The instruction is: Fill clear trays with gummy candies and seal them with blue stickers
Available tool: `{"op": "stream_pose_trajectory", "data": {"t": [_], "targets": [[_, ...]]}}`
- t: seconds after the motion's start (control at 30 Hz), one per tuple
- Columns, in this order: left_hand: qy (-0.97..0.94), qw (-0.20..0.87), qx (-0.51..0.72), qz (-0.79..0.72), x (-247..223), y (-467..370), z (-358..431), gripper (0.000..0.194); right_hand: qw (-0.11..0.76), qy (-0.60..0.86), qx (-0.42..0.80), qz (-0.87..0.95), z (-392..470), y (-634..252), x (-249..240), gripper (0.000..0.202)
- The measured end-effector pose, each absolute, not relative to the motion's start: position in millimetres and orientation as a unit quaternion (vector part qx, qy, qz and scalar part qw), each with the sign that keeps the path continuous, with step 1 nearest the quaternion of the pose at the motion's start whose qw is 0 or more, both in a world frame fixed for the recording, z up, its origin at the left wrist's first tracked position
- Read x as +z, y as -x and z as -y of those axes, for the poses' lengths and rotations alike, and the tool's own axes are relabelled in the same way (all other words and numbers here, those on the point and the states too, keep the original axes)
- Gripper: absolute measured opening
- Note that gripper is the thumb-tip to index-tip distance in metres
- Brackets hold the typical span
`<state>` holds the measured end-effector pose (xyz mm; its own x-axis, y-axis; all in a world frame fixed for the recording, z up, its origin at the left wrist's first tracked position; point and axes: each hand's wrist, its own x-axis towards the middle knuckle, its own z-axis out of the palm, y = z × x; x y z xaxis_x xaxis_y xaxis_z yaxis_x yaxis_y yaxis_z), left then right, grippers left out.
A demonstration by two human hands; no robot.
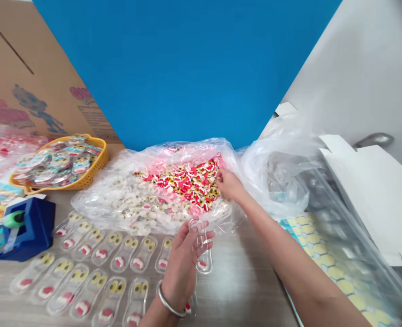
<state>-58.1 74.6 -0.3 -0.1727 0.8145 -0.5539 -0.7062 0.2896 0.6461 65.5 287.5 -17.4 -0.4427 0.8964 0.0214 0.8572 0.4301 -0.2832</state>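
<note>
Woodgrain tabletop: left grip around clear rounded tray, right grip together at crinkly plastic bag.

Clear trays are showing yellow-and-black eyes and red-and-white mouths; the basket is showing yellow, the dispenser dark blue, the panel bright blue; a blurred sheet is possibly bearing yellowish ovals.

a clear plastic tray tilts near heaped red-and-yellow pieces.
</note>
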Motion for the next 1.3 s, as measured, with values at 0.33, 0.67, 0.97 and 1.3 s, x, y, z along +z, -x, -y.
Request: {"op": "stream_pose_trajectory", "data": {"t": [0.33,0.67,0.97,1.3], "targets": [[-0.037,0.64,0.611,-0.464,4.7,67.3,-104.5,0.028,0.112,0.502,0.138,0.846,-294.8,-56.7,-16.0,0.022],[-0.054,0.669,0.614,-0.415,5.0,66.2,-130.1,0.027,0.13,0.342,0.454,0.812,-227.2,-59.9,16.5,0.01],[-0.087,0.679,0.616,-0.389,3.9,61.6,-118.1,0.022,0.229,0.417,0.37,0.798,-186.8,-54.6,24.3,0.019],[-0.06,0.625,0.666,-0.403,-3.6,51.1,-118.6,0.013,0.3,0.394,0.289,0.819,-171.5,-57.4,-2.8,0.016]]}}
